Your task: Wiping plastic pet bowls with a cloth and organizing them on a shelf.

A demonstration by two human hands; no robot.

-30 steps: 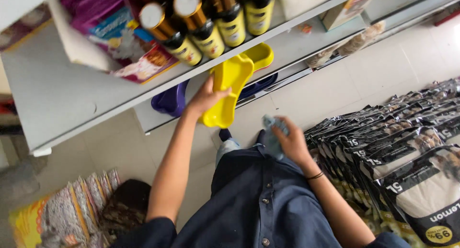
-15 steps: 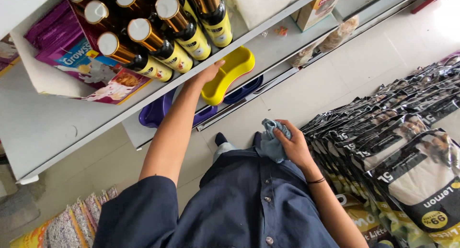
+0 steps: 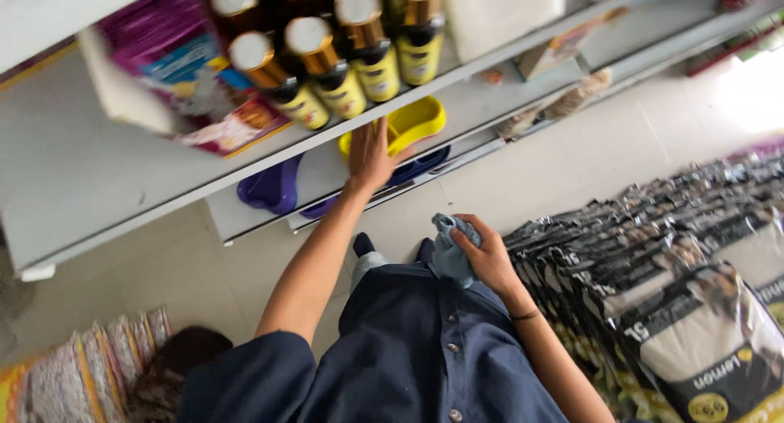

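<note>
While left hand (image 3: 371,155) rests flat, fingers spread, on yellow dish (image 3: 408,125) lying along shelf (image 3: 73,186), right hand (image 3: 486,256) grips blue cloth (image 3: 449,247).

Yellow plastic bowl (image 3: 412,122) on the white shelf (image 3: 73,186), purple bowl (image 3: 269,188) beside it; dark bottles (image 3: 327,68) with gold caps and yellow labels; grey-blue cloth (image 3: 449,247); navy shirt (image 3: 408,349); black and grey bags (image 3: 694,309); purple box (image 3: 175,51)
</note>
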